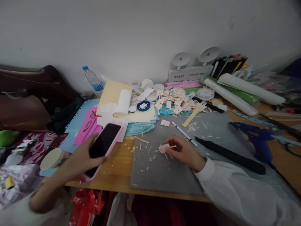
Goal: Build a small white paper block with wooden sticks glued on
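Observation:
My left hand (94, 157) grips a smartphone (105, 139) in a pink case, its dark screen facing up, above the left part of the table. My right hand (182, 149) pinches a small pale piece with thin wooden strips sticking out of it (164, 148), just over the grey cutting mat (150, 175). Around it on the mat lie small wood scraps (142, 139). Beyond that hand are a white pen (184, 133) and a small white card (165, 122). A long black tool (231, 155), perhaps a sheathed knife, lies to its right.
A blue glue gun (254, 135) rests at the right. Along the wall are a heap of small wooden squares (176, 99), white rolls (251, 89) and a water bottle (92, 78). Left of the mat are pink-framed paper, glasses (89, 121) and a round tub (51, 158).

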Demonstrator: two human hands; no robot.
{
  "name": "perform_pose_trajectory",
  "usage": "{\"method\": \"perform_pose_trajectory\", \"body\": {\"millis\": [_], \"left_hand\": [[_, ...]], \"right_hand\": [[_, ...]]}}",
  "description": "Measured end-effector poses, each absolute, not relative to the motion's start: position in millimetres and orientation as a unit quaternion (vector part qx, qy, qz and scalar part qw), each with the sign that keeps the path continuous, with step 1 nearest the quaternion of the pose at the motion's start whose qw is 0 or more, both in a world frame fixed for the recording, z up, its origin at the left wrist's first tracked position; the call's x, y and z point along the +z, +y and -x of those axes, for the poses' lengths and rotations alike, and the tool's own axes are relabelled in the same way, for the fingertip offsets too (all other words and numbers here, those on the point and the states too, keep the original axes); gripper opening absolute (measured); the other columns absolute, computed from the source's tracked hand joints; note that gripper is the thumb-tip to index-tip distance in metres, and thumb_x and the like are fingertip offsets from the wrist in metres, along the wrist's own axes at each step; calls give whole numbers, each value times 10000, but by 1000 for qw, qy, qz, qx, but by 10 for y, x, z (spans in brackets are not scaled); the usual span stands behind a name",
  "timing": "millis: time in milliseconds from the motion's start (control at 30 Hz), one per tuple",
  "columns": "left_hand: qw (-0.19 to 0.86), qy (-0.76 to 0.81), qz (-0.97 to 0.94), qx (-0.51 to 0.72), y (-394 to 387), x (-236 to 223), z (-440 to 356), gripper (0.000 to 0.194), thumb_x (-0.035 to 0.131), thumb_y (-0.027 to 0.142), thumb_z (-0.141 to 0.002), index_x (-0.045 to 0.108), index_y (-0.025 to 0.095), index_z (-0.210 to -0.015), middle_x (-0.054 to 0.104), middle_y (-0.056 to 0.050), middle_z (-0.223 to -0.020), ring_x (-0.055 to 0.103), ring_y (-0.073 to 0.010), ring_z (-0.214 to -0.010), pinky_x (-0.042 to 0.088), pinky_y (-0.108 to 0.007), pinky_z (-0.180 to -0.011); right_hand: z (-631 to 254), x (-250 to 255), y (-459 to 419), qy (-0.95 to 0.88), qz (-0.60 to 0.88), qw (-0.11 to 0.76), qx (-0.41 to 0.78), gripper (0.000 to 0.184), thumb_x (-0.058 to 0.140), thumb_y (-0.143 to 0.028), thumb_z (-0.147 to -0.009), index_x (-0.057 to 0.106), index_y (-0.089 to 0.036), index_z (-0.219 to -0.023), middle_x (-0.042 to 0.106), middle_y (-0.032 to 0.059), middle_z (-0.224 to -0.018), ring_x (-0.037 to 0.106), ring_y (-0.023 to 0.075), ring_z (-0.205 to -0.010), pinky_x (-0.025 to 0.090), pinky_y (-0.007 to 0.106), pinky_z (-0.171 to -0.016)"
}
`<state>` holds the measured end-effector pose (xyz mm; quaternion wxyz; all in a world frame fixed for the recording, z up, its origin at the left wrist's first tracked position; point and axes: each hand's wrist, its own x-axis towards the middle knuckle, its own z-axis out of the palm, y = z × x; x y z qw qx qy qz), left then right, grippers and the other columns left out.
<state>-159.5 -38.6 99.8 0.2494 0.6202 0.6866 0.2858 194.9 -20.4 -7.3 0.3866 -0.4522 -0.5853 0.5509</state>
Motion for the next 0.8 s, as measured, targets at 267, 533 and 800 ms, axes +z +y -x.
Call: {"method": "perform_pose_trajectory", "body": {"millis": [267,533,800], "left_hand": [[74,816,-562,109,261,384,1147,727,649,525,-626,480,49,-1149,599,-192,-1058,597,-363,-996,501,-424,-776],[-25,815,-577,54,199,362,1033,632,582,566,-698,525,89,-1109,588,-267,-1059,513,-503,-1086,436,-536,-814],[-42,843,-535,31,358,366,943,790,479,662,-709,505,-2,-1136,569,-284,-1080,538,-474,-1040,450,-519,-792]], "right_hand": [[-1979,-111,-174,-565,454,395,564,343,692,-461,-751,541,-197,-909,648,41,-873,637,151,-768,522,268,-612],[-1999,-76,-177,-548,449,382,593,325,685,-452,-773,541,-197,-915,630,33,-860,624,147,-756,514,262,-600],[-2000,-86,-171,-539,449,387,598,324,701,-446,-764,554,-201,-915,624,29,-846,614,140,-750,515,250,-594]]}}
